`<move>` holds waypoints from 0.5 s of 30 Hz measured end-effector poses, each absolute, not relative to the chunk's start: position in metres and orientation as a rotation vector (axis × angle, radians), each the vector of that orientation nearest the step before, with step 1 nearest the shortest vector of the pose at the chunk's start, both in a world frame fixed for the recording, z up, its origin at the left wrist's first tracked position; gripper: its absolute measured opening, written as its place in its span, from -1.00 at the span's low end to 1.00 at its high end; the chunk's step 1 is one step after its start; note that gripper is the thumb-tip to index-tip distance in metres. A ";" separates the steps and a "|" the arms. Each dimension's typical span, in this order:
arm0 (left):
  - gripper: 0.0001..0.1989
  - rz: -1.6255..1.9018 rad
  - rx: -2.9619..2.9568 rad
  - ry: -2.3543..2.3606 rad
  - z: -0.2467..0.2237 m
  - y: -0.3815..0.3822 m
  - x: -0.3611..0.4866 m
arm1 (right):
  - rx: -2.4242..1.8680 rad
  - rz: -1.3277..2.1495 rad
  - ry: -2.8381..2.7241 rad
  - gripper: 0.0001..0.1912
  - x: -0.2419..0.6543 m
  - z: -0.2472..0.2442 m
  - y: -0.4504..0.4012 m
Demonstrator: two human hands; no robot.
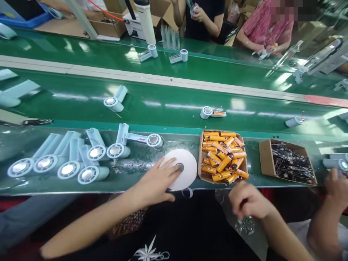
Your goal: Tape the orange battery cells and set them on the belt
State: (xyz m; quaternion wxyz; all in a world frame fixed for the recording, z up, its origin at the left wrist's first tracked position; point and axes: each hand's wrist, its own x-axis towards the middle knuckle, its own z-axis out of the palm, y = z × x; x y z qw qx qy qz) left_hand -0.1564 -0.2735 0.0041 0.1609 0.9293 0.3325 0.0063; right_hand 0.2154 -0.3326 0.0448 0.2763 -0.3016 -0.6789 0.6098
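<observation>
My left hand [159,181] lies flat on a white roll of tape or labels [189,166], fingers stretched out toward its dark centre hole. A short loop of strip [187,193] hangs off the roll at the bench edge. Just in front of the cardboard box [200,159] of orange wrapped battery cells [224,163], my right hand [248,201] is raised with curled fingers, slightly blurred. Whatever those fingers may hold is hidden. Left of the roll, several pale blue fan housings with handles [94,152] lie on the bench.
A box of dark wired parts [292,163] stands to the right, near a co-worker's hand [337,185] at a blue housing. Behind the bench, a green conveyor [168,98] carries spaced housings, one with an orange cell [218,113]. Other people work across the line.
</observation>
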 end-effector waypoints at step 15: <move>-0.17 1.173 2.389 1.608 0.002 -0.324 -0.166 | -0.869 1.846 -1.882 -0.77 0.103 0.039 -0.339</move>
